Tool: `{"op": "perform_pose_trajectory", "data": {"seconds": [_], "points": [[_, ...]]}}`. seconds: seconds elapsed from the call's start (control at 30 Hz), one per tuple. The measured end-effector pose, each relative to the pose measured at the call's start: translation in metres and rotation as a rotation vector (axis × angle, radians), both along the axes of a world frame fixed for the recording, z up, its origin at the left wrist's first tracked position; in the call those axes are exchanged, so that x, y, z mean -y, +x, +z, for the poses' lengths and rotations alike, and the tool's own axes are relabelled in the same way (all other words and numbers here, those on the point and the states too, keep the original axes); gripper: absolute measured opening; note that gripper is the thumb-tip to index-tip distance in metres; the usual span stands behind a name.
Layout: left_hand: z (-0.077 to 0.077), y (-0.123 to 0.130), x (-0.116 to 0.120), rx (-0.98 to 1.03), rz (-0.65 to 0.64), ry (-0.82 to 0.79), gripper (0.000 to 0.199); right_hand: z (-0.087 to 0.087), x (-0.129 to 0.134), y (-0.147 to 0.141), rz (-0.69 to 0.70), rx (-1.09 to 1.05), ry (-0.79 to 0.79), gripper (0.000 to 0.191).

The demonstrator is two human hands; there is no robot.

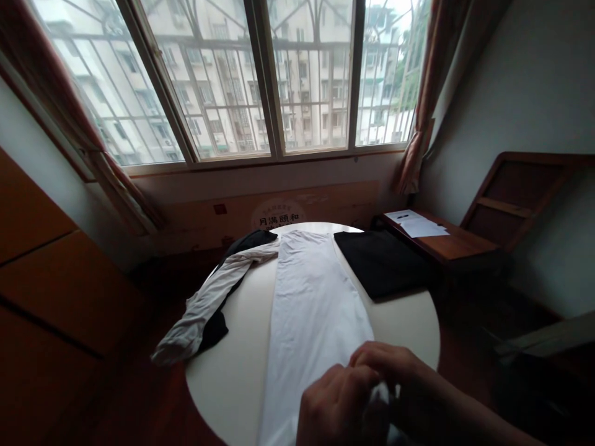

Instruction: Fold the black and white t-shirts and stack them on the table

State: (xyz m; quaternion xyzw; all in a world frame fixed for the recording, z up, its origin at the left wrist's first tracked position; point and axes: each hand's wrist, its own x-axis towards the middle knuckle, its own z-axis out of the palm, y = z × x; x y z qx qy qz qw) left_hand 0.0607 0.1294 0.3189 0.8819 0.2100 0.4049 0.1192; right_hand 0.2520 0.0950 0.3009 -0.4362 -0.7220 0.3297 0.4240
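A long white garment (316, 303), shaped like folded trousers, lies flat down the middle of the round white table (246, 334). Close to me at the table's near right, my left hand (337, 402) is closed in a fist on bunched white cloth at the garment's near end. Just beyond and to its right, my right hand (390, 365) is also closed, its fingers curled over the same cloth. A bit of white fabric shows below the two hands. The fingertips are hidden.
Left on the table, a crumpled grey garment (218, 291) hangs over the edge, with a black garment (216, 331) under it. A folded black cloth (385, 263) lies at the right. Papers (416, 223) and a pen rest on a wooden side table (465, 244) near the window.
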Motion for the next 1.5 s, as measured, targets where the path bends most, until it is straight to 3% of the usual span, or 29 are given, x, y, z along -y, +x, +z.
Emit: {"op": "perform_pose_trajectory", "data": {"seconds": [0.1, 0.17, 0.27, 0.4, 0.57, 0.67, 0.77, 0.97, 1.1, 1.2, 1.4, 1.5], "points": [[-0.017, -0.009, 0.005, 0.000, 0.009, 0.099, 0.035, -0.017, -0.004, -0.009, -0.126, -0.110, 0.007, 0.006], [-0.036, -0.024, 0.007, -0.056, 0.122, 0.179, 0.055, -0.021, -0.004, -0.009, -0.194, -0.143, 0.042, 0.008], [-0.069, -0.055, 0.008, -0.177, 0.334, 0.205, 0.045, -0.021, 0.004, -0.004, -0.233, -0.192, 0.064, 0.010], [-0.095, -0.097, 0.011, -0.294, 0.446, 0.000, 0.038, -0.018, 0.016, 0.004, -0.214, -0.230, 0.089, 0.012], [-0.091, -0.126, 0.016, -0.199, 0.479, -0.423, 0.026, -0.016, 0.015, 0.012, -0.206, -0.273, 0.120, 0.022], [-0.083, -0.131, 0.022, -0.127, 0.398, -0.524, 0.026, -0.013, 0.012, 0.012, -0.225, -0.317, 0.117, 0.027], [-0.076, -0.132, 0.028, -0.125, 0.368, -0.560, 0.023, -0.011, 0.011, 0.006, -0.229, -0.334, 0.118, 0.030], [-0.081, -0.133, 0.034, -0.157, 0.796, -0.404, 0.017, -0.005, 0.019, -0.006, -0.269, -0.263, 0.148, 0.034], [-0.098, -0.134, 0.038, -0.027, 0.836, -0.354, 0.022, -0.009, 0.036, -0.005, -0.333, -0.212, 0.158, 0.036], [-0.115, -0.132, 0.049, 0.059, 0.811, -0.344, 0.024, -0.034, 0.050, 0.002, -0.367, -0.206, 0.152, 0.033], [-0.158, -0.129, 0.062, -0.026, 0.871, -0.289, 0.041, -0.142, 0.080, 0.015, -0.543, -0.251, 0.084, 0.030], [-0.173, -0.133, 0.058, 0.015, 0.867, -0.277, 0.052, -0.182, 0.091, 0.008, -0.622, -0.334, -0.004, 0.027]]}}
